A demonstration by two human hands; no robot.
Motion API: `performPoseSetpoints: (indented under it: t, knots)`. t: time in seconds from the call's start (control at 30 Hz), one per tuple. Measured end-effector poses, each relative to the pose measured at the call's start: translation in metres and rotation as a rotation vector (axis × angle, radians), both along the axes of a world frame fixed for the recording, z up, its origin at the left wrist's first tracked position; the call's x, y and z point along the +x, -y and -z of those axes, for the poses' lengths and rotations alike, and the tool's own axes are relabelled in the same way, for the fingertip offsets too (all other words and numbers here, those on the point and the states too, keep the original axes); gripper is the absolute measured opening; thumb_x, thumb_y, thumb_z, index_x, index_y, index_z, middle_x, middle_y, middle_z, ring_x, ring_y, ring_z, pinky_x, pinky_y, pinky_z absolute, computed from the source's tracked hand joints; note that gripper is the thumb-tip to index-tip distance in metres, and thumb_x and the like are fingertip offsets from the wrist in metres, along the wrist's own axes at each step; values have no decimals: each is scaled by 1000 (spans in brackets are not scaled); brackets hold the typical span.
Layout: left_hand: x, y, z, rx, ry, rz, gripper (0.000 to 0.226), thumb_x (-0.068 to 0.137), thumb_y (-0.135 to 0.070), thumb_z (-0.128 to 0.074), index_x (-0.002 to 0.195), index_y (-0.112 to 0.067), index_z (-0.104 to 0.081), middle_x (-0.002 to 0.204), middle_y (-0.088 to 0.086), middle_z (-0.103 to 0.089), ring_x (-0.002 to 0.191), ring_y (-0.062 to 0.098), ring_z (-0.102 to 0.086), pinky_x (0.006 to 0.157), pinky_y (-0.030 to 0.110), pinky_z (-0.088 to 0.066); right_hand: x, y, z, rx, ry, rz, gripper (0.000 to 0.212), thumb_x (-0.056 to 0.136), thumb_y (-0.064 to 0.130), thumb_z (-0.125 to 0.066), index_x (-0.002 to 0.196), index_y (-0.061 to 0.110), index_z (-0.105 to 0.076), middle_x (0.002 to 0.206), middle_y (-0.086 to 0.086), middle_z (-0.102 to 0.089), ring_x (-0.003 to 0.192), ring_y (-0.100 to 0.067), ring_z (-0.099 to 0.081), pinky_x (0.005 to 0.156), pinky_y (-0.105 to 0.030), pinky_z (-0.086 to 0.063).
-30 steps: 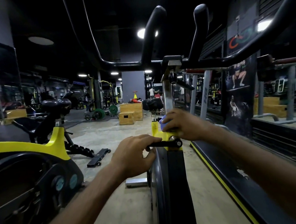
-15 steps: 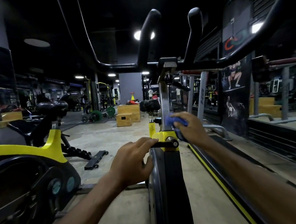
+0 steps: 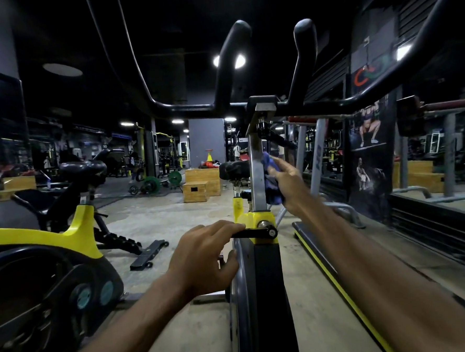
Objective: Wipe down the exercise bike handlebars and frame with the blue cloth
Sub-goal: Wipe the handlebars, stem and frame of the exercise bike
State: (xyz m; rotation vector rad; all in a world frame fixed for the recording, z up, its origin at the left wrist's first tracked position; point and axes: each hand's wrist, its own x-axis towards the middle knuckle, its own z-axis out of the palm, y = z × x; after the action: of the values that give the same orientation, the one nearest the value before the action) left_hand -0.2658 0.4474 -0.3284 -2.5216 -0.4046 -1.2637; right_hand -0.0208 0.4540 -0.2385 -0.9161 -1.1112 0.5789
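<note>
Head view: right hand (image 3: 286,180) raised beside silver post (image 3: 258,174) of exercise bike, fingers closed on blue cloth (image 3: 271,179), forefinger stretched out. Cloth pressed against right side of post, between hand and metal, well above yellow frame collar (image 3: 255,219). Left hand (image 3: 203,259) lower and nearer, fingers curled over black lever (image 3: 256,233) at collar, thumb against black wheel cover (image 3: 268,296); no cloth in it. Black handlebars (image 3: 248,104) overhead, apart from both hands. Second yellow bike (image 3: 52,235) at left
</note>
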Motion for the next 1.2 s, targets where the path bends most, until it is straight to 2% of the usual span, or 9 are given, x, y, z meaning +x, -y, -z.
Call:
performPoseSetpoints:
  t: [0.17,0.37,0.5,0.7,0.8,0.9,1.0,1.1,1.2]
  knots:
    - [0,-4,2,14,19,17,50,74,-20,-65,124,-19,-63,109,-5,-70,76,18,-66,60,31,-50,-5,42,25,-92,725,428,15,95,8,-55,101,8,-69,85,-17,-70,64,-26,-64,58,-36,-56]
    - [3,-12,2,54,-2,37,47,76,-19,-64,123,-17,-65,110,-4,-71,74,18,-66,61,32,-49,-45,24,-23,411,1655,907,33,83,4,-67,114,15,-63,114,-8,-65,103,-27,-62,77,-44,-57]
    - [-3,-11,2,68,-30,38,49,78,-20,-64,126,-18,-65,117,-5,-71,80,16,-67,65,30,-49,-53,2,-51,87,1892,1058,21,86,5,-56,105,6,-66,111,-12,-65,120,-33,-50,88,-49,-52]
    - [-5,-3,6,7,-34,-2,58,77,-22,-66,134,-21,-58,125,-5,-65,84,16,-65,67,30,-50,-63,9,-28,-95,2174,738,21,88,24,-46,81,22,-66,79,5,-62,86,-16,-48,89,-42,-40]
    - [-8,2,7,-15,-50,-35,62,77,-25,-65,138,-23,-53,131,-5,-62,99,15,-63,77,32,-52,-46,25,-16,-103,1943,402,18,86,15,-50,86,25,-65,83,8,-51,87,-12,-46,75,-36,-42]
    - [-6,-2,7,-21,-16,-3,58,76,-24,-65,134,-20,-57,128,-3,-64,102,17,-64,78,35,-52,-22,42,-4,-10,1598,211,27,84,0,-56,96,17,-73,92,10,-61,87,-4,-55,79,-26,-48]
    - [-1,-4,6,-80,61,70,49,74,-21,-64,122,-15,-66,118,-1,-70,94,21,-68,74,36,-51,-9,63,17,40,1182,215,33,84,-10,-56,104,10,-73,94,5,-66,80,-4,-62,74,-15,-48]
    - [2,3,-4,-155,72,61,35,78,-23,-66,111,-15,-69,103,0,-72,87,24,-69,71,36,-50,-6,85,23,16,727,208,33,88,-16,-50,107,5,-69,84,2,-62,54,-27,-61,49,-31,-50]
    - [-3,15,-26,-259,-19,-12,27,81,-28,-65,105,-18,-71,92,-2,-72,81,22,-67,71,33,-48,-3,100,13,-76,526,273,35,90,-12,-54,110,12,-69,96,6,-68,70,-26,-64,59,-24,-51]
